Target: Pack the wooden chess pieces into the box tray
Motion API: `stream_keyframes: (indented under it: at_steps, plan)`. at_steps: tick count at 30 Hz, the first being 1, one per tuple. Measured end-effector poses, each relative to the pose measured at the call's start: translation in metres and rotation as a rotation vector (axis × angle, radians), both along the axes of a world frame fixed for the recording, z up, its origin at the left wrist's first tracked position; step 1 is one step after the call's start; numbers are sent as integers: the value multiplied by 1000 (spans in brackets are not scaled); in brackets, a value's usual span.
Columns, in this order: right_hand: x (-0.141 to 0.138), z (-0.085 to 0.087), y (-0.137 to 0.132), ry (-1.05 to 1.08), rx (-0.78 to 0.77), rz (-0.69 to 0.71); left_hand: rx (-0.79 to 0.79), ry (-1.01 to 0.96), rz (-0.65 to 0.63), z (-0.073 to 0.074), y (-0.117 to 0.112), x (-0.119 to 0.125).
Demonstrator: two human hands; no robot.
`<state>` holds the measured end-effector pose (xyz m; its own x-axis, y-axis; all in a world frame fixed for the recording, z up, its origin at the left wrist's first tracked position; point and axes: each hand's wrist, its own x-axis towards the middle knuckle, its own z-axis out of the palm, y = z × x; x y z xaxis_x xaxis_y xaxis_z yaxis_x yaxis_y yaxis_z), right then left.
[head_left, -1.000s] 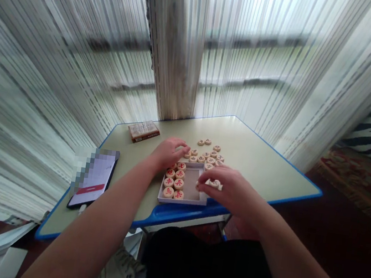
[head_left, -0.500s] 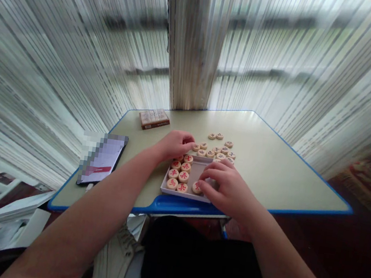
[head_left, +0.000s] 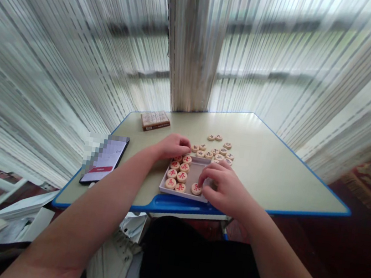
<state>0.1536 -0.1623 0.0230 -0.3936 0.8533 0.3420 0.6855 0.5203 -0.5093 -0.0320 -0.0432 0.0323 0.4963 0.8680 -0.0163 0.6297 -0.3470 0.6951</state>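
My left hand (head_left: 174, 146) is at the far left corner of a shallow white box tray (head_left: 198, 169), its fingers curled and thumb drawn in; whatever they may hold is hidden. Chinese chess pieces with red characters (head_left: 182, 177) fill two columns along the tray's left side. One more red soldier piece (head_left: 196, 189) lies flat near the tray's front edge. Touching its right side are the fingertips of my right hand (head_left: 219, 183), bent and slightly apart over the tray's right part. Beyond the tray lie several dark-lettered pieces (head_left: 208, 154), loose on the table.
The cream table (head_left: 276, 179) has a blue edge. At its back left is a brown printed box (head_left: 155, 120), and a phone or tablet (head_left: 106, 160) lies by the left edge beside my forearm. Striped curtains (head_left: 199, 44) hang behind the table.
The red soldier piece under my right hand has settled flat in the tray, and its face shows more. My left hand has shifted slightly left, away from the loose pieces.
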Motion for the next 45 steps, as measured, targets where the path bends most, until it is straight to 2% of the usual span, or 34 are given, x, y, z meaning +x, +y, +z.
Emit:
stream_keyframes:
  at_steps: [4,16,28,36,40,45]
  plan:
    - [-1,-1,1,-17,-9,12,29,16,-11,2,0,0]
    - [-2,5,-1,6,-68,68,-39,-43,-35,-1,3,1]
    - [-3,7,-3,13,-55,44,-26,-6,-26,-3,4,0]
    - [-23,8,-9,-44,-25,-55,-14,17,-44,0,3,1]
    - [-20,5,-3,-84,-15,-118,2,31,-47,1,3,1]
    - [-11,8,-3,-133,-8,-114,-21,48,-50,1,3,0]
